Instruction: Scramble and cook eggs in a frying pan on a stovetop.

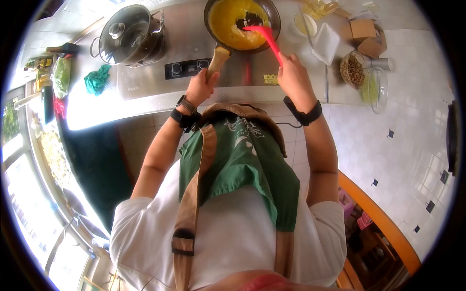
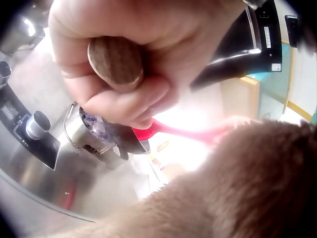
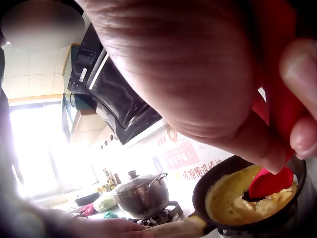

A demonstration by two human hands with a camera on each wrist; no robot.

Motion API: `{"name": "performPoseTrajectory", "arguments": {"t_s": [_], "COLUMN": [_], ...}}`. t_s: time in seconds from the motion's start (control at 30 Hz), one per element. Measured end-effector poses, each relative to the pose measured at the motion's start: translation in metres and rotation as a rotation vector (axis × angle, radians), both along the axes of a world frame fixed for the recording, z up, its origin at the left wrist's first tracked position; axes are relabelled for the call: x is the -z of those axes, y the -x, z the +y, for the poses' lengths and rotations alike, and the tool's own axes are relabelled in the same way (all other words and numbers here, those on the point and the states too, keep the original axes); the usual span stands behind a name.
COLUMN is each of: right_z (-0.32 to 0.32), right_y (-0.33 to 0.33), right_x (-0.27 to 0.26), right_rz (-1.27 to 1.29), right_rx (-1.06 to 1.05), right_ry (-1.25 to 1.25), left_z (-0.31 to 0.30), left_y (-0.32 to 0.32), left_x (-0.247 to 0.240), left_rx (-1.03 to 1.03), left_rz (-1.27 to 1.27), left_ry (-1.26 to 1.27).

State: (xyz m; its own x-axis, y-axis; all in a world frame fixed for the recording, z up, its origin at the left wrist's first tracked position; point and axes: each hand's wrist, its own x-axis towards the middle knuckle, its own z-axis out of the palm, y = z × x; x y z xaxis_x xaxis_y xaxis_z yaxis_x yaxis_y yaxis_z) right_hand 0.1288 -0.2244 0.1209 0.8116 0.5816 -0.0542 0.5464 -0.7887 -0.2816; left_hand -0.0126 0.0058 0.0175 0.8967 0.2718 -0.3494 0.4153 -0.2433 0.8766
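A dark frying pan [image 1: 275, 22] sits at the back of the counter with yellow beaten egg [image 1: 222, 24] in it, partly set in pale folds. My left hand [image 1: 198, 89] grips its wooden handle [image 1: 220, 59]; the left wrist view shows fingers curled round the handle's end [image 2: 116, 63]. My right hand [image 1: 295, 81] holds a red spatula [image 1: 270, 39] from the pan's right side. In the right wrist view the spatula's blade [image 3: 271, 183] rests in the egg near the folded part, and dark pan bottom shows beside it.
Left of the pan stands a lidded steel pot [image 1: 127, 41] on a burner. A green cloth [image 1: 97, 79] lies in front of it. On the right are a white tray [image 1: 326, 44], a cardboard box [image 1: 364, 30], a bowl of brown bits [image 1: 352, 71] and a glass bowl [image 1: 380, 92].
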Motion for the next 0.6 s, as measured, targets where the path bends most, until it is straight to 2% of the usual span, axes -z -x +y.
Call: {"name": "performPoseTrajectory", "arguments": {"t_s": [0.5,0.6], "right_z": [0.000,-0.003], "right_y": [0.012,0.011], "right_x": [-0.004,-0.001], "right_rz": [0.057,0.042], "right_rx": [0.020,0.007], "right_ry": [0.021,-0.080], "left_z": [-0.003,-0.004], "left_y": [0.003,0.004], "left_x": [0.004,0.011], "left_rx": [-0.034,-0.046], "left_rz": [-0.003,-0.012], "left_ry": [0.036,0.038]}}
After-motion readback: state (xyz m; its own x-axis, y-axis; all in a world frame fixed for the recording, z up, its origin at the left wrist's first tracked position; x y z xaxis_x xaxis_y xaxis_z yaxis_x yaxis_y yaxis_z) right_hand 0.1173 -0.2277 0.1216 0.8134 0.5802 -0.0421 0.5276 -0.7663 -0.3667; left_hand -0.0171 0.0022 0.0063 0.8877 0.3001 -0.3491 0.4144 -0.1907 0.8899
